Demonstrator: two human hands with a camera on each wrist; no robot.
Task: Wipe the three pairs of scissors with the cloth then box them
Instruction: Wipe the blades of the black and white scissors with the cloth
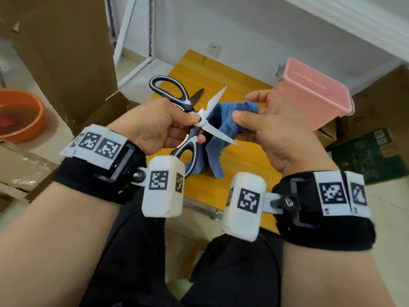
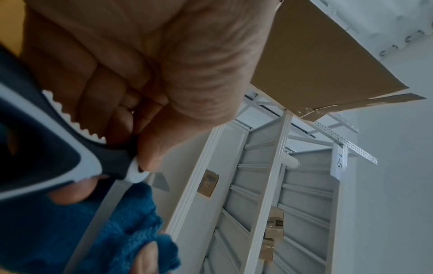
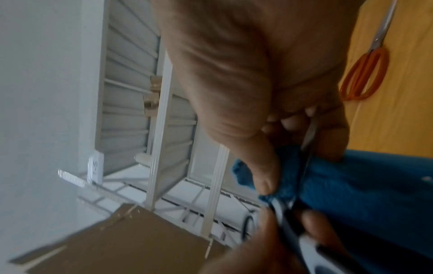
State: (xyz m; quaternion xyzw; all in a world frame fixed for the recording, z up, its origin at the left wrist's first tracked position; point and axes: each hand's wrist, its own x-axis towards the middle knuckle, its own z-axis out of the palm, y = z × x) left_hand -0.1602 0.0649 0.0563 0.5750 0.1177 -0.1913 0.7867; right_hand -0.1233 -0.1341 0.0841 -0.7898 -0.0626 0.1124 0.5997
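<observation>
My left hand [image 1: 164,127] grips the black-and-white scissors [image 1: 177,107], blades spread, above the bench [image 1: 243,173]. My right hand [image 1: 272,120] pinches the blue cloth [image 1: 221,120] against one blade. Only the right wrist view shows orange scissors [image 3: 365,74] lying on the bench; the head view alone shows the pink box [image 1: 314,94] far right.

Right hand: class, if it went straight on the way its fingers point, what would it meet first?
Probably the open scissors held in the left hand, just past the blue cloth that the right hand pinches; depth is unclear.

- An orange basin [image 1: 21,116] sits at the far left.
- Brown cardboard boxes [image 1: 64,52] stand behind it.
- A white wall socket [image 1: 213,49] lies beyond the wooden table [image 1: 239,171].
- Pale metal shelving [image 2: 269,185] rises alongside.
</observation>
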